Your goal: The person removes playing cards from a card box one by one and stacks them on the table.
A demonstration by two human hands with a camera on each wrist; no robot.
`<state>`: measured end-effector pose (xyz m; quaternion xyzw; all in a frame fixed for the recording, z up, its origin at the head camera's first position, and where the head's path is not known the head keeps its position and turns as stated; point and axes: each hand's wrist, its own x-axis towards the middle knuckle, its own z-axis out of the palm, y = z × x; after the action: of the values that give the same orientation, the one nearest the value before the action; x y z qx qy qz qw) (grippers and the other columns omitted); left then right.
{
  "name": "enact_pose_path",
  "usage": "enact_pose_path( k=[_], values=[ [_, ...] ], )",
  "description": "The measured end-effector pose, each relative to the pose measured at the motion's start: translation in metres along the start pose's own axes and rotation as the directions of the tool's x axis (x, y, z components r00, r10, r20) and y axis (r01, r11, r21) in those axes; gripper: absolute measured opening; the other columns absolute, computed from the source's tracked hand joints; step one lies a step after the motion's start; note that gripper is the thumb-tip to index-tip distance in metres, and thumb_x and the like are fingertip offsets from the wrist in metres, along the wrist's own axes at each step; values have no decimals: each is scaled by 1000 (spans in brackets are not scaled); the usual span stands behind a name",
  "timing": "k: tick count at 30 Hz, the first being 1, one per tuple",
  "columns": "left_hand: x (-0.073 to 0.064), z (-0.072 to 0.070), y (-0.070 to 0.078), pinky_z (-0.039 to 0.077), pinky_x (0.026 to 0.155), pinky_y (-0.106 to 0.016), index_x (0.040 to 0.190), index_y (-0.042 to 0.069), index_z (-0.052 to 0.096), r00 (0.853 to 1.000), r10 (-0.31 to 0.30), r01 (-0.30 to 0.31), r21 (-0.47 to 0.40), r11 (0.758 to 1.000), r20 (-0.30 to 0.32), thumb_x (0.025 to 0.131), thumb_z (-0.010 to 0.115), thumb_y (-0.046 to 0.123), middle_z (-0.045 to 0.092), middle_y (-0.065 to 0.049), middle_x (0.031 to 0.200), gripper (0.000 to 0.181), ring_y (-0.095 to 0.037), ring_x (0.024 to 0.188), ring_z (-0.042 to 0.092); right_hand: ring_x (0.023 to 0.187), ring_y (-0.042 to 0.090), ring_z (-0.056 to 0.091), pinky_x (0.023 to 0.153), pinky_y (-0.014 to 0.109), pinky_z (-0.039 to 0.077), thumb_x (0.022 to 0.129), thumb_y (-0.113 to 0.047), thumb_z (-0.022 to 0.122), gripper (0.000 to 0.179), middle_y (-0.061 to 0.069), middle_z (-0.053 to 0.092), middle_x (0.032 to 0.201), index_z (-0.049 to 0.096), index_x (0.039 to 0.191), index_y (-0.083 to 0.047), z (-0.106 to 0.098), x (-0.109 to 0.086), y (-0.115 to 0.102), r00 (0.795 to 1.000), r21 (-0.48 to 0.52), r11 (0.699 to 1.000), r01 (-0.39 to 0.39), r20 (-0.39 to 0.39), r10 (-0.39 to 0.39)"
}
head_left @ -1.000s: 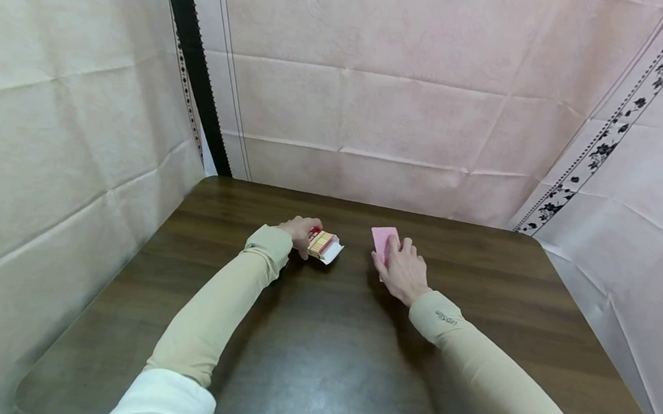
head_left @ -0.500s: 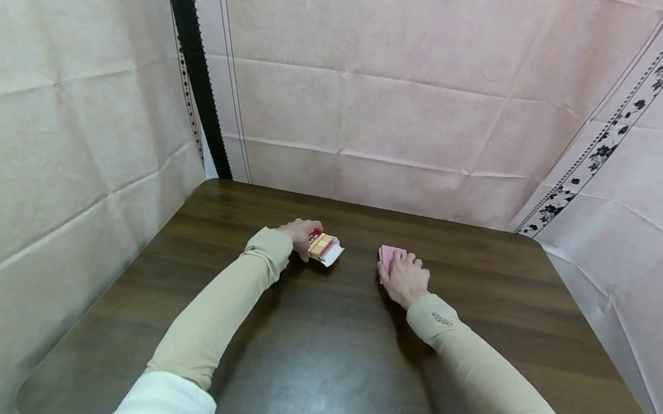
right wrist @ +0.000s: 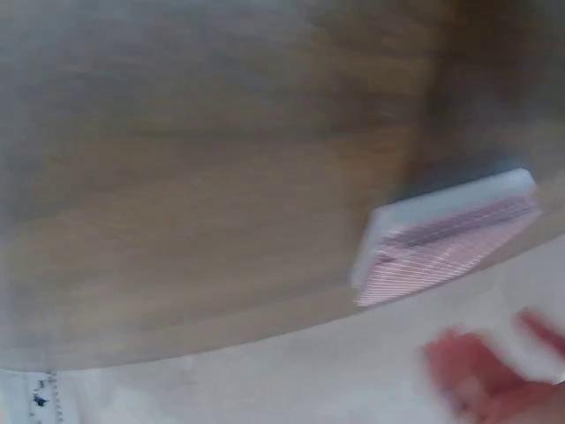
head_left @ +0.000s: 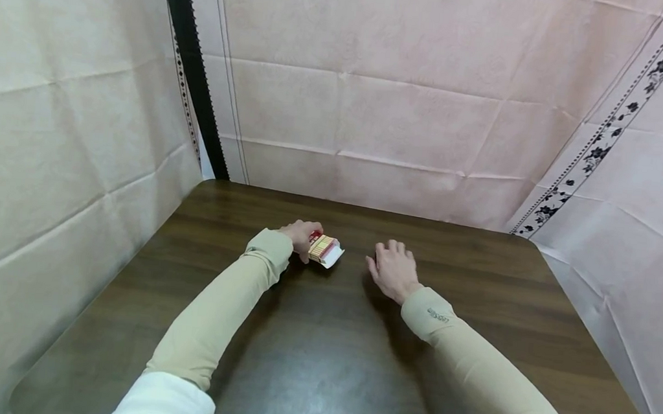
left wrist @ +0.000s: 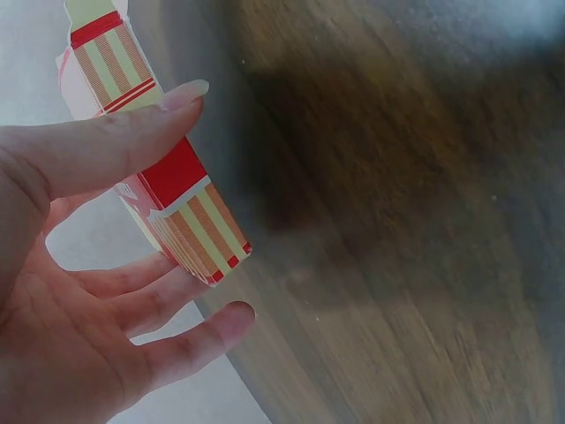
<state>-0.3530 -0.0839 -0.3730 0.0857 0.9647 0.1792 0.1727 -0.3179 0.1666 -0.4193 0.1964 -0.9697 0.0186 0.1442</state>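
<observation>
My left hand (head_left: 300,236) holds a small card box (head_left: 322,248) near the table's far side. The box is red, cream and tan striped, with its white end flap (head_left: 332,255) open toward the right. In the left wrist view the thumb (left wrist: 132,150) lies on one narrow side and fingers support the other. My right hand (head_left: 393,269) is over the table to the right of the box, fingers extended. A deck of playing cards (right wrist: 450,243) with pink patterned backs shows in the right wrist view, apart from the blurred fingers (right wrist: 477,367); the hand hides it in the head view.
Both hands work over a dark wooden table (head_left: 297,347) with rounded corners. Pale cloth (head_left: 350,117) hangs behind it and along both sides, with a black strip (head_left: 193,66) at the left and a floral border (head_left: 595,153) at the right.
The right hand had its fingers on the pink cards, which tipped lower, then let go and shifted slightly left. The deck dropped out of sight in the head view. The left hand stays put.
</observation>
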Motion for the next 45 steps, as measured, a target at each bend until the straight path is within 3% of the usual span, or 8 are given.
enact_pose_path(
  k=[4,7,12,17,26,32,35,45],
  values=[
    [0,2,4,42,99,-48,135,22,47,1000,11,-11,-4,1000,2,69,84,4,49,-12,135,77,-28,119,46,107,32,56,85,46,51,95,-22,53,29,17,59,116,64,119,-10,-6,6,-17,967,144,956,255,-56,-249],
    [-3,3,9,42,99,-47,134,20,48,999,41,-41,1,999,5,69,84,4,50,-12,135,77,-29,119,46,117,33,52,93,45,50,96,-18,52,34,20,53,129,62,128,-13,-6,10,-30,945,187,928,323,-9,-327],
    [-4,3,18,43,101,-44,133,16,49,992,122,-122,24,992,2,67,85,2,54,-11,132,76,-29,118,49,130,42,40,99,54,44,96,-14,50,31,27,28,151,60,126,-15,-1,18,-46,933,166,932,321,112,-341],
    [-2,1,20,43,102,-44,132,14,50,987,161,-161,31,986,19,66,84,-2,55,-12,131,76,-29,117,50,129,46,39,97,56,44,93,-9,51,32,29,20,155,61,123,-14,5,23,-50,926,146,931,334,133,-353],
    [2,-6,12,42,104,-45,132,15,50,992,119,-120,7,993,32,67,83,-2,54,-11,132,75,-29,118,49,120,36,53,97,47,49,91,-8,62,24,22,45,146,70,112,-15,3,27,-47,910,153,897,414,-58,-410],
    [4,-6,9,41,103,-44,132,16,49,993,104,-104,-2,995,47,68,84,1,53,-11,132,75,-28,118,48,114,30,58,89,38,54,86,-5,69,23,15,59,134,75,106,-14,5,28,-40,850,100,864,494,-264,-455],
    [5,-5,11,41,102,-43,132,16,49,992,114,-114,-3,993,57,68,85,3,54,-11,131,75,-27,116,49,109,26,59,80,37,57,83,-5,73,17,13,64,128,76,98,-13,7,29,-38,837,101,863,494,-323,-442],
    [4,-8,9,40,103,-44,132,17,49,989,120,-118,-25,993,90,68,85,5,53,-9,131,74,-27,117,48,115,24,57,86,35,55,87,-5,69,26,14,60,132,71,113,-7,-2,28,-38,854,150,854,499,-252,-455]
  ],
)
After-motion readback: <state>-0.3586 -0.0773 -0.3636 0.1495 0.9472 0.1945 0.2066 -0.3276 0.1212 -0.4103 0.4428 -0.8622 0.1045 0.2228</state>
